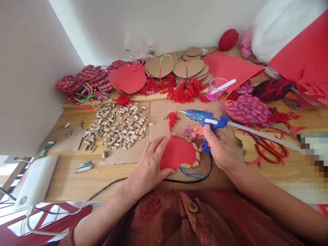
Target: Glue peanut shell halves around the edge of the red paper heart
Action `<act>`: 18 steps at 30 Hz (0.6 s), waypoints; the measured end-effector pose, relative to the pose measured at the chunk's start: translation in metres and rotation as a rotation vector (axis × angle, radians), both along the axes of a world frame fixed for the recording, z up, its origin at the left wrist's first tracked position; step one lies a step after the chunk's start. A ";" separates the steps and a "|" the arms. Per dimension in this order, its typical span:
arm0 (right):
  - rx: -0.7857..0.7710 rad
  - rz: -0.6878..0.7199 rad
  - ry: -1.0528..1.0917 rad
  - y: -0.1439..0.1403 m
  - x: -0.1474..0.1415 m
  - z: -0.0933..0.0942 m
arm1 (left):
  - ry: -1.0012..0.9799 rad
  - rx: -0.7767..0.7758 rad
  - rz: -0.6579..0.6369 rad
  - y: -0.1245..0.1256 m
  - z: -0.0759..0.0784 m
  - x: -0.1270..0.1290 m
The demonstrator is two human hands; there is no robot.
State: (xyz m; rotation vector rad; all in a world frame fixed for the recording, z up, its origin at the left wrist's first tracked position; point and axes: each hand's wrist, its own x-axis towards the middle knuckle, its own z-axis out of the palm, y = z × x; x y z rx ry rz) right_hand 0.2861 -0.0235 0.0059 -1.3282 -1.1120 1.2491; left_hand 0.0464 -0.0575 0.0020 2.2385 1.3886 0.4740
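Note:
My right hand (222,147) grips a blue hot glue gun (198,116) with an orange trigger. Its metal nozzle points left, above the cardboard, and a long clear glue stick (261,135) sticks out of its back. My left hand (151,160) holds a red heart (176,153) by its left side, fingers at the upper edge and thumb at the lower. Peanut shells (198,155) line the heart's right edge. A red tassel (173,118) extends from its far side, and a blue cord loop (192,174) from its near side.
Loose peanut shells (123,126) cover the cardboard at left. Behind lie red hearts (130,78), cardboard hearts (189,68) and a pink plastic cup (216,89). Red-handled scissors (273,150) lie right. The black cord (189,181) runs along the front to a white power strip (36,182).

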 end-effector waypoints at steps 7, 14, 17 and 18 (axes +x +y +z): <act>0.013 0.032 0.365 0.006 -0.001 0.006 | 0.007 -0.063 -0.069 0.002 0.005 -0.010; -0.104 0.051 0.416 0.007 -0.004 0.012 | -0.151 0.093 -0.139 0.005 0.038 -0.015; -0.133 0.006 0.439 0.006 -0.005 0.016 | -0.539 0.032 -0.310 -0.001 0.081 -0.021; -0.157 -0.005 0.450 0.006 -0.005 0.016 | -0.670 -0.002 -0.335 -0.005 0.095 -0.023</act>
